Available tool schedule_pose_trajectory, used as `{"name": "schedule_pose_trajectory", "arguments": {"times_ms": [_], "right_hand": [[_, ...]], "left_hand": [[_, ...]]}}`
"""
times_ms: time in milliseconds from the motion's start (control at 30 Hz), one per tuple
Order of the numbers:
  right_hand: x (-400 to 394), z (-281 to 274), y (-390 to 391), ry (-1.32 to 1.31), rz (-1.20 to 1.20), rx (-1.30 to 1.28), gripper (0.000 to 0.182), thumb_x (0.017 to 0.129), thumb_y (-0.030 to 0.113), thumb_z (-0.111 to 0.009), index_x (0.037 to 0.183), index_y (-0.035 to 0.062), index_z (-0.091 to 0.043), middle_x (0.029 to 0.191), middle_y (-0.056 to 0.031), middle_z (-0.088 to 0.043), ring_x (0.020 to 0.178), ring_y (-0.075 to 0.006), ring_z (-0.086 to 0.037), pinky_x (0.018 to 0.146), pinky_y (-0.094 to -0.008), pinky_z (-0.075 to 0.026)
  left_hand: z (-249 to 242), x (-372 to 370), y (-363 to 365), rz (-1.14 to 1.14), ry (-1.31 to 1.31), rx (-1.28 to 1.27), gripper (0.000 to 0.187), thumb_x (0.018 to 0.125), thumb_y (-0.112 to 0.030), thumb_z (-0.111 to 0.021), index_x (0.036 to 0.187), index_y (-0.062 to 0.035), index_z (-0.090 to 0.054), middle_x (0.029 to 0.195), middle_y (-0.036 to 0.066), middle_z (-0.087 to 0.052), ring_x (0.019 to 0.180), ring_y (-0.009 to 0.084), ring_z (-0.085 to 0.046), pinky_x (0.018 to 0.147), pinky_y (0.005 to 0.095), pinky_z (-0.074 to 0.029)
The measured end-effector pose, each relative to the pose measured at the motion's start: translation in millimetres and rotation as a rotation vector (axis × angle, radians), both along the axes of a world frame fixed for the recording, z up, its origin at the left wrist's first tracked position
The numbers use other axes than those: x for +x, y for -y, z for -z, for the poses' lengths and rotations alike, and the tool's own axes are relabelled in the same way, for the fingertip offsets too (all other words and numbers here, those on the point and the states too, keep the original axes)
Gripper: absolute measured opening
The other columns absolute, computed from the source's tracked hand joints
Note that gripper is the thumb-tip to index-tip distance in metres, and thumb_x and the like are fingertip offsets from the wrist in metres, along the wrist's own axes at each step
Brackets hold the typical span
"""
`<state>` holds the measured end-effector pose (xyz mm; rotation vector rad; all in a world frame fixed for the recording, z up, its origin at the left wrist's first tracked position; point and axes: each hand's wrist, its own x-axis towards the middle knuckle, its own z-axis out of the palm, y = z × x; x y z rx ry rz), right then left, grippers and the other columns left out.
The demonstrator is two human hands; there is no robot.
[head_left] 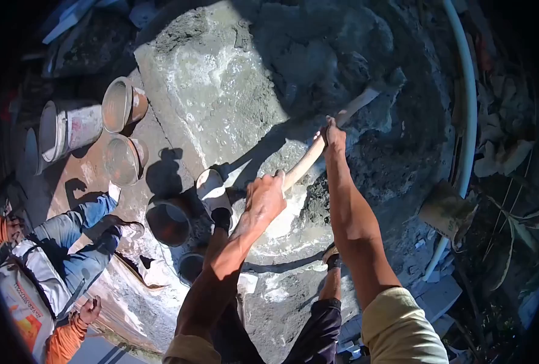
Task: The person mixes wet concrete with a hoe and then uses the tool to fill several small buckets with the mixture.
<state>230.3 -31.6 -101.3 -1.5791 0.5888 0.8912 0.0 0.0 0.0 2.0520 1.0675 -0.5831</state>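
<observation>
Nearest the wearer, the left hand (264,197) is wrapped round the wooden handle (305,164); farther up the same shaft, the right hand (336,136) is clasped round it too. Loose fingers or grit could let it twist. Just left of the left hand stands a pale shoe (211,185), which a low swing could strike; past that, a dark bucket (167,218) might tip if knocked. Beyond the right hand, the shadowed tool head (394,80), unclear, could snag in thick grey mix (224,88).
</observation>
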Motion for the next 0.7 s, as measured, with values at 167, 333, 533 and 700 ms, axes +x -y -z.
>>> {"name": "schedule_pose_trajectory", "arguments": {"times_ms": [167, 333, 533, 700], "right_hand": [[-56, 18, 5, -0.211, 0.022, 0.275, 0.008, 0.080, 0.008, -0.057, 0.077, 0.0023, -0.052, 0.061, -0.0060, -0.048, 0.049, -0.0187, -0.048, 0.047, -0.0335, -0.047], [-194, -23, -3, -0.449, 0.113, 0.211, 0.010, 0.075, 0.003, -0.059, 0.075, 0.0040, -0.049, 0.062, -0.0052, -0.048, 0.051, -0.0183, -0.049, 0.047, -0.0326, -0.045], [-245, -101, 17, -0.551, 0.158, 0.240, 0.016, 0.073, 0.004, -0.064, 0.077, 0.0049, -0.049, 0.064, -0.0043, -0.049, 0.054, -0.0170, -0.050, 0.051, -0.0306, -0.046], [-90, -110, 40, 0.099, 0.025, 0.210, 0.018, 0.081, 0.006, -0.062, 0.086, 0.0031, -0.044, 0.071, -0.0063, -0.051, 0.059, -0.0178, -0.053, 0.057, -0.0333, -0.050]], "left_hand": [[-40, -123, 16, -0.008, -0.040, 0.041, 0.056, 0.071, -0.021, -0.072, 0.123, -0.0136, -0.054, 0.096, 0.015, -0.057, 0.092, 0.0353, -0.055, 0.083, 0.0435, -0.043], [-82, -229, 21, -0.130, 0.016, 0.104, 0.022, 0.071, -0.009, -0.059, 0.093, -0.0079, -0.062, 0.077, 0.019, -0.063, 0.071, 0.0374, -0.063, 0.063, 0.0462, -0.051], [-116, -291, 24, -0.037, 0.050, 0.196, 0.009, 0.068, -0.007, -0.061, 0.071, -0.0057, -0.053, 0.060, 0.012, -0.056, 0.058, 0.0344, -0.060, 0.052, 0.0430, -0.047], [-55, -152, 18, -0.071, 0.177, -0.125, 0.043, 0.070, -0.017, -0.065, 0.111, -0.0049, -0.057, 0.089, 0.021, -0.060, 0.086, 0.0390, -0.056, 0.075, 0.0435, -0.046]]}}
